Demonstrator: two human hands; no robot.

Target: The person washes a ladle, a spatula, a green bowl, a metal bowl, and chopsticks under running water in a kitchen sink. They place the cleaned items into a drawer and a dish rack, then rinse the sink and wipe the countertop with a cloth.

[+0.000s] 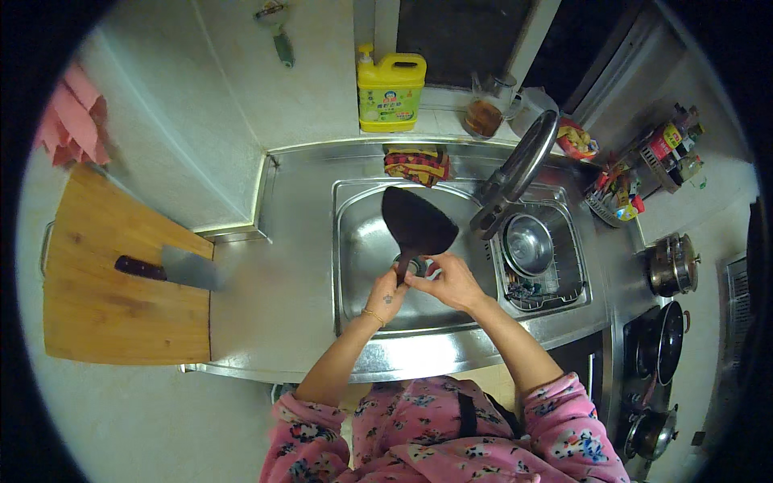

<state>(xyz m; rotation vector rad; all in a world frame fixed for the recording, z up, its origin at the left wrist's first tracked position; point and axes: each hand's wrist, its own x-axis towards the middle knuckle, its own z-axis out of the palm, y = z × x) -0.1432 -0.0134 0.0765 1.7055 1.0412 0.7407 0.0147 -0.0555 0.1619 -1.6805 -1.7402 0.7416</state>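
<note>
A dark wok turner (416, 226) is held over the large stainless-steel sink basin (362, 302), its broad blade pointing away from me. My left hand (386, 294) grips its handle just below the blade. Close beside it, my right hand (450, 281) has its thumb and fingers bent around the handle area. Something small and pale shows between the right fingers, too hidden to name. Behind the hands, the round drain (415, 265) is partly covered. The curved metal faucet (519, 163) rises at the back right of the basin; no running water is visible.
A metal bowl (528, 244) sits in a wire basket (564, 290) in the smaller basin. Left, a cleaver (193, 268) lies on a wooden cutting board (121, 326). A yellow detergent jug (391, 90) and glass pitcher (485, 115) stand behind. Pans (669, 341) are at the right.
</note>
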